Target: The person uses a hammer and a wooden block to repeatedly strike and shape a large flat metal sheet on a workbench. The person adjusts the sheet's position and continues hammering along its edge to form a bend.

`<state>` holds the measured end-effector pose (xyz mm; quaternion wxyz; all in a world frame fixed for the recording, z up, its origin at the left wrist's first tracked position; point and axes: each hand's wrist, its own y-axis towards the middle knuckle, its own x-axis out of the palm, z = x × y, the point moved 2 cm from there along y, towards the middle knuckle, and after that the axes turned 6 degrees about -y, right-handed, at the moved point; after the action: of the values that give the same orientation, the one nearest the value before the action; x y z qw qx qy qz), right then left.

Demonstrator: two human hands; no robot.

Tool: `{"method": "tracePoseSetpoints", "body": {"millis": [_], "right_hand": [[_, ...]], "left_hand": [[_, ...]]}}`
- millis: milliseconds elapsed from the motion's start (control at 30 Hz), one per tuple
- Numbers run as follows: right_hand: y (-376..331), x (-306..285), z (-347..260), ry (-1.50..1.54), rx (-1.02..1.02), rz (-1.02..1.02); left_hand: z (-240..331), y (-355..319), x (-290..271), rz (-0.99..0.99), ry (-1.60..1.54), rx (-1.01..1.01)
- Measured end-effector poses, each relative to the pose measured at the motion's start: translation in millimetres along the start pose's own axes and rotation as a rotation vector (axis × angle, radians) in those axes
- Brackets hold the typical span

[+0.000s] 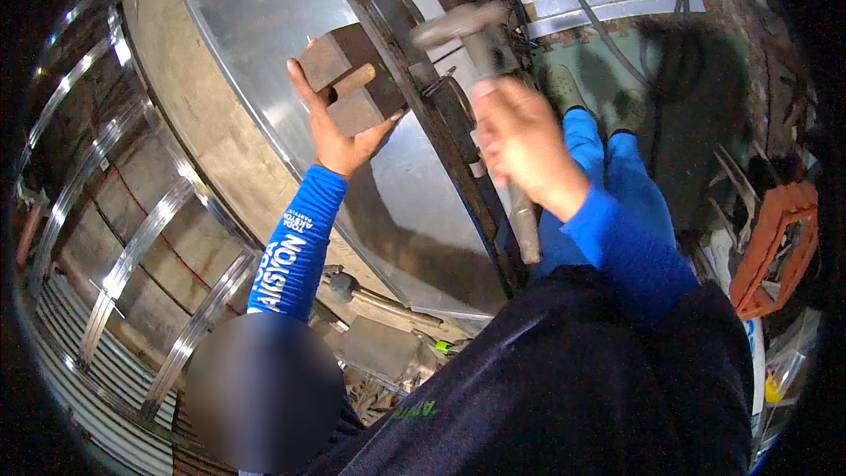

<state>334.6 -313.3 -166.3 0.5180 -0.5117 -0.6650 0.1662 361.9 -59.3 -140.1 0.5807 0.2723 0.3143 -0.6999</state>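
My left hand (339, 137) is raised and shut on a brown metal block (330, 62) with a short wooden handle (354, 83). It presses the block against the shiny sheet-metal face (256, 26) of a big round drum, right beside a dark seam band (454, 123). My right hand (524, 150), motion-blurred, grips the grey handle of a hammer (458, 22). The hammer head hangs over the seam band, just right of the block, and the handle end sticks out below my fist.
Shiny metal strips (132, 247) wrap the drum's side at the left. My blue trouser legs and shoes (564, 88) stand on the green floor. An orange metal frame (775, 247) and clutter lie at the right. A cable (608, 35) runs past a grey sheet above.
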Motion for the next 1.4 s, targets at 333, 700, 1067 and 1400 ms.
{"method": "tracePoseSetpoints", "body": {"millis": [333, 700, 1067, 1400], "right_hand": [[21, 16, 4, -0.246, -0.155, -0.046], [5, -28, -21, 0.118, -0.078, 0.076], [9, 5, -5, -0.142, -0.018, -0.02], [19, -16, -3, 0.303, -0.194, 0.32]], "left_hand": [[2, 1, -4, -0.042, 0.093, 0.0], [9, 7, 14, 0.015, 0.041, 0.122], [9, 5, 13, 0.002, 0.021, 0.034], [16, 12, 13, -0.027, 0.076, 0.032]]}}
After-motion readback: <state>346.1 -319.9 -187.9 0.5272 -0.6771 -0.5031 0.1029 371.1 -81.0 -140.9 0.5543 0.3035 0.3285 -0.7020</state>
